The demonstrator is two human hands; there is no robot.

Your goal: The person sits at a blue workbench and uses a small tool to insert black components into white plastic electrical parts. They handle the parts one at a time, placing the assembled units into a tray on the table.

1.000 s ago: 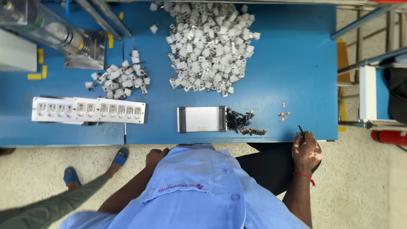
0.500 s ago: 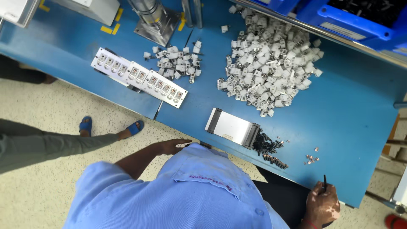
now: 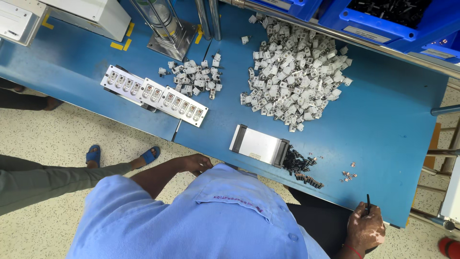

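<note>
R hand (image 3: 365, 229) pinches black tool (image 3: 368, 201); maybe tweezers.

White labels (image 3: 362, 33) are seen on the front faces of the blue bins (image 3: 330, 14) at the far edge of the table (image 3: 397, 134); a second pale label (image 3: 438, 53) is fixed on the bin furthest right. Yellow tape marks (image 3: 120, 45) are stuck on the table left of the bins, beside a metal stand. A small line of red print (image 3: 238, 200) is carried on the light-blue shirt, nearer than the table. No screens are shown.
</note>
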